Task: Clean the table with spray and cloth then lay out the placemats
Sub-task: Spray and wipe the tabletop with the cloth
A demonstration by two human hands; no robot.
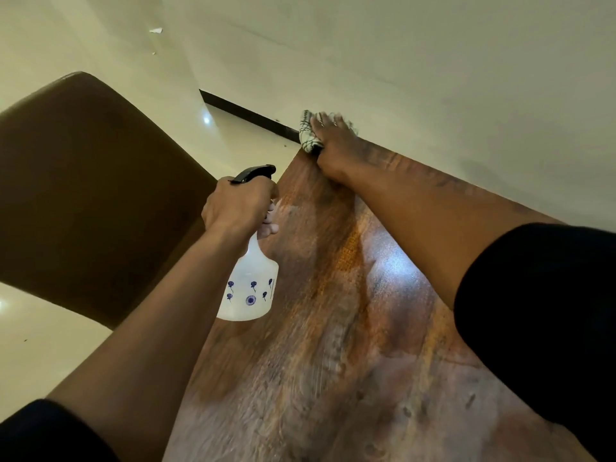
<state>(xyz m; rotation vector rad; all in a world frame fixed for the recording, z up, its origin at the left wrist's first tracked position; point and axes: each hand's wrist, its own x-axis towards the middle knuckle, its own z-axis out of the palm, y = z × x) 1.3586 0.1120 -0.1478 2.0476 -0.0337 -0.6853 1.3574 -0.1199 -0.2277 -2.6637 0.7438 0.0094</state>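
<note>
Both hands are busy: the left hand [233,208] grips the spray bottle [248,288] by its neck above the table [333,361] edge, while the right hand [333,148], seemingly flat, presses the cloth [308,133] onto the far corner.

The table [350,328] is showing a reddish-brown wood grain with orange streaks and a pale sheen at the frame's centre, while the cloth [308,133] at upper centre is showing off-white with thin dark lines. The spray bottle [250,288] is showing translucent white with small blue flower prints and a black trigger head. The chair [93,195] on the left is showing plain brown, against a glossy cream floor [43,348] and a cream wall [433,61] with a dark skirting strip [246,113]; both sleeves [546,311] are showing black.
</note>
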